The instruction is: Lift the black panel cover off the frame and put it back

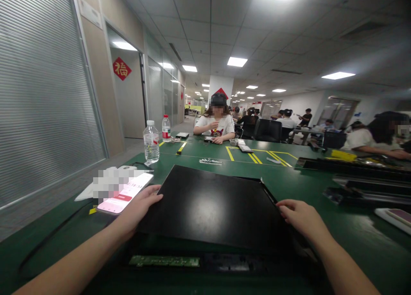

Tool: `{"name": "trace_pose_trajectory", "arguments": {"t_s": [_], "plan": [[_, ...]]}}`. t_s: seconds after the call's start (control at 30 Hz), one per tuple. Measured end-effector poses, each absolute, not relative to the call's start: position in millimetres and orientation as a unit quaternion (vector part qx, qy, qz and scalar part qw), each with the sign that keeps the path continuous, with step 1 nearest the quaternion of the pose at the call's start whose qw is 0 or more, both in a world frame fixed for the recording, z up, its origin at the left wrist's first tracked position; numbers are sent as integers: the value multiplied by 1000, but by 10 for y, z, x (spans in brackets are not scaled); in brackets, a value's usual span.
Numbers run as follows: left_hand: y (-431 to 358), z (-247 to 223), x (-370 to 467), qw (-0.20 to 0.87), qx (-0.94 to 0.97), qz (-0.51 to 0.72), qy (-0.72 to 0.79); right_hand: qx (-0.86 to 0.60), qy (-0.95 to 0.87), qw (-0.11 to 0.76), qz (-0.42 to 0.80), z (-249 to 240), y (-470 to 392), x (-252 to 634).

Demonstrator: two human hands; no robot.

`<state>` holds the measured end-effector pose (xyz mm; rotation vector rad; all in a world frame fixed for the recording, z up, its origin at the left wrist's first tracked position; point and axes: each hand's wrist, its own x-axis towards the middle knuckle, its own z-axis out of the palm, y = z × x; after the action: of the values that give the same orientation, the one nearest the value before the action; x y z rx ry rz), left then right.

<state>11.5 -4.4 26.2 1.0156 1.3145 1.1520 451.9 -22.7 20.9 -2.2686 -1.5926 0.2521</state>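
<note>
In the head view, a large glossy black flat panel (218, 209), like a display screen, lies tilted in front of me. My left hand (146, 203) grips its left edge, fingertips bent over the rim. At the right edge, my right hand (298, 213) pinches the border with thumb and fingers; a thin dark frame (269, 190) shows just beyond it. Below the panel's near edge runs a dark housing (237, 263) with a green circuit board strip (164, 261). The undersides of both hands are partly hidden.
A lit phone (128, 194) lies beside my left forearm. Water bottles (151, 143) stand at the back left. Long black metal strips (359, 188) and a white device (391, 218) lie on the right. Across the green table (180, 158) sits a person (216, 123).
</note>
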Motion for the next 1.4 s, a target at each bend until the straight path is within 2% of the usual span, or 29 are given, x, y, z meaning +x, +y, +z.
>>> {"name": "trace_pose_trajectory", "arguments": {"t_s": [0.5, 0.6, 0.8, 1.17, 1.4], "plan": [[-49, 271, 28, 501, 445, 468, 576, -801, -558, 194, 96, 175, -218, 4550], [-18, 242, 2, 457, 491, 458, 583, -804, -556, 188, 97, 182, -210, 4543], [87, 83, -56, 304, 613, 395, 613, -801, -561, 186, 98, 187, -207, 4543], [178, -95, -84, 200, 699, 287, 624, -799, -563, 190, 94, 184, -213, 4541], [146, -73, -85, 178, 705, 260, 636, -797, -566, 193, 90, 199, -220, 4532]]}}
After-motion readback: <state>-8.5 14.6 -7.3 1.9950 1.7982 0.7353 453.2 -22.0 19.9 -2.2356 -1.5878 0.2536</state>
